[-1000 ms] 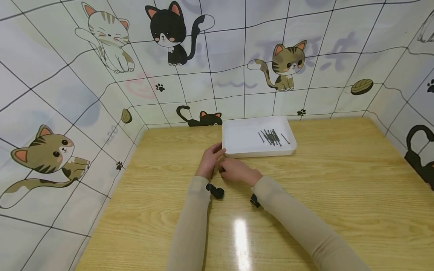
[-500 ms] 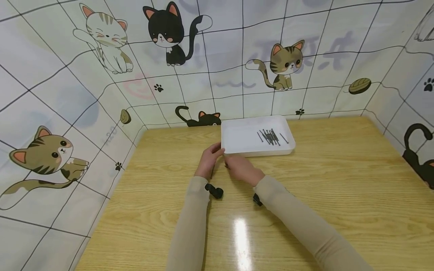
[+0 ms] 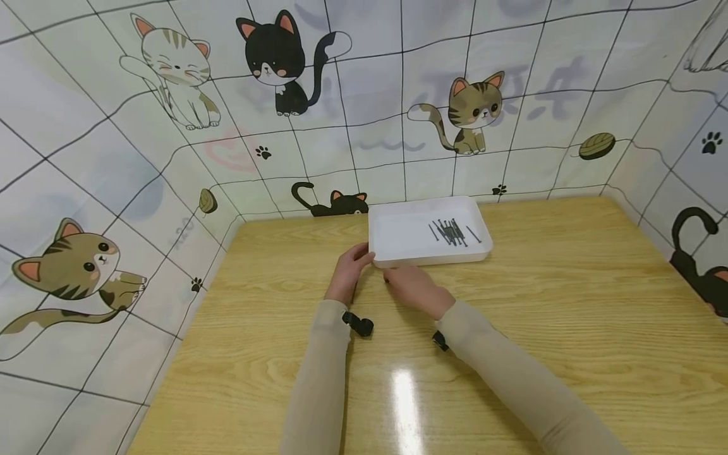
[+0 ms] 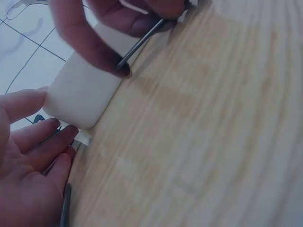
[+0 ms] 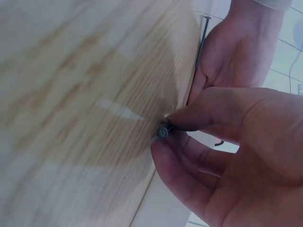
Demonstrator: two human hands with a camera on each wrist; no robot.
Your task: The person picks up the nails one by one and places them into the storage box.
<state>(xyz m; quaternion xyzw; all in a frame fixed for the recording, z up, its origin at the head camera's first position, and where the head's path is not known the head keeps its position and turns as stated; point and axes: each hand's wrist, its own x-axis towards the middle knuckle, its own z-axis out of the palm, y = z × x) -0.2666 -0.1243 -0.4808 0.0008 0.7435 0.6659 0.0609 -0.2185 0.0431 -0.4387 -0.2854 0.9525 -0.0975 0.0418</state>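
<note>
In the head view my left hand (image 3: 345, 272) holds the near left corner of a white tray (image 3: 400, 234), thumb at the rim. The left wrist view shows its other fingers (image 4: 52, 142) at the tray's lower edge. One nail (image 4: 66, 205) lies beside that palm, seen also in the right wrist view as a long nail (image 5: 203, 42). My right hand (image 3: 418, 287) is just before the tray's front side. It pinches another nail (image 4: 142, 43) between thumb and fingers, low over the table; its round head (image 5: 162, 132) faces the right wrist camera.
Several dark nails (image 3: 450, 232) lie in the right half of the tray. The tray stands at the back of a wood-grain table (image 3: 546, 303). Behind and beside it rises a cat-patterned covering (image 3: 387, 151). Both sleeves carry small black wrist cameras (image 3: 359, 325).
My right hand has moved from beside the left hand to the right, along the tray's front side. The left hand stays at the tray's corner. The head view has shifted slightly.
</note>
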